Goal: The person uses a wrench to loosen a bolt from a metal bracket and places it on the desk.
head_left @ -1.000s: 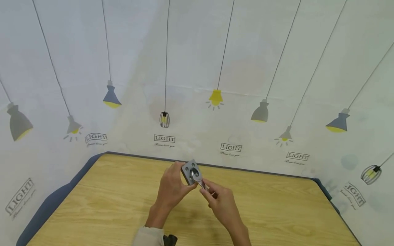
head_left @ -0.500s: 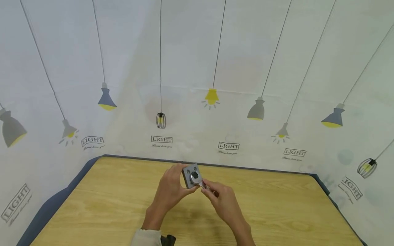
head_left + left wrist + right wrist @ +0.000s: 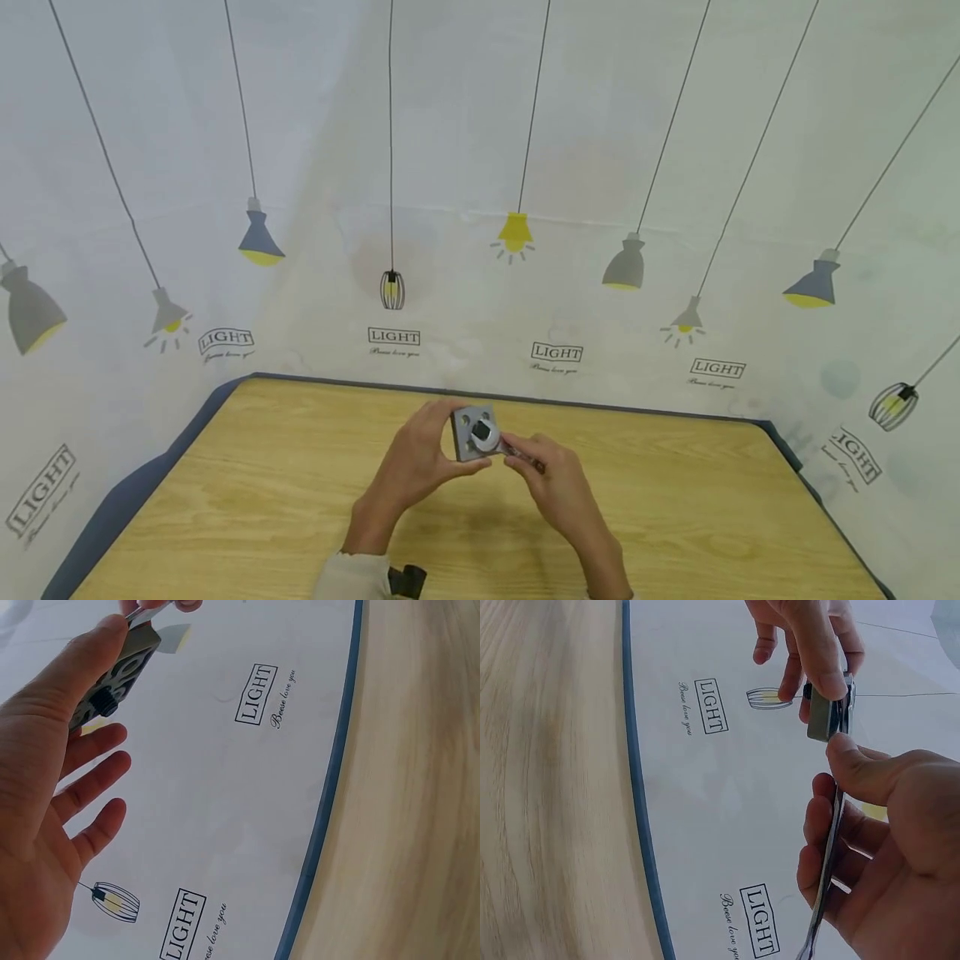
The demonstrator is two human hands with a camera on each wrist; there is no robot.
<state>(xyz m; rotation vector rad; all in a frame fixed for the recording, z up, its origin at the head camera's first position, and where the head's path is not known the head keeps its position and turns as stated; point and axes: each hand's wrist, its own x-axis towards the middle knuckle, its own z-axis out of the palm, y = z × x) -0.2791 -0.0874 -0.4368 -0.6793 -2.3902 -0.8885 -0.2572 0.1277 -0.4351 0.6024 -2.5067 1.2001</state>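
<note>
My left hand point(image 3: 414, 457) grips a small grey metal block point(image 3: 462, 452) by its edges, thumb below and fingers at the top. Holes show in the block's face, and a dark bolt head point(image 3: 482, 429) sits among them. A shiny wrench point(image 3: 492, 443) has its head around that bolt. My right hand point(image 3: 561, 490) pinches the wrench near its head. In the right wrist view, the handle point(image 3: 826, 877) runs down along the curled fingers. From the far side of the block a dark threaded end point(image 3: 106, 703) sticks out in the left wrist view.
Both hands are above a wooden table point(image 3: 247, 500) with a dark blue edge strip point(image 3: 600, 408). Behind it stands a pale wall covering point(image 3: 465, 333) printed with hanging lamps and LIGHT labels. A black strap piece point(image 3: 407, 581) shows by the left sleeve point(image 3: 352, 577).
The wrench handle has swung from pointing down-right to pointing more to the right, my right hand moving with it. The block has turned slightly and shifted a little right in the head view.
</note>
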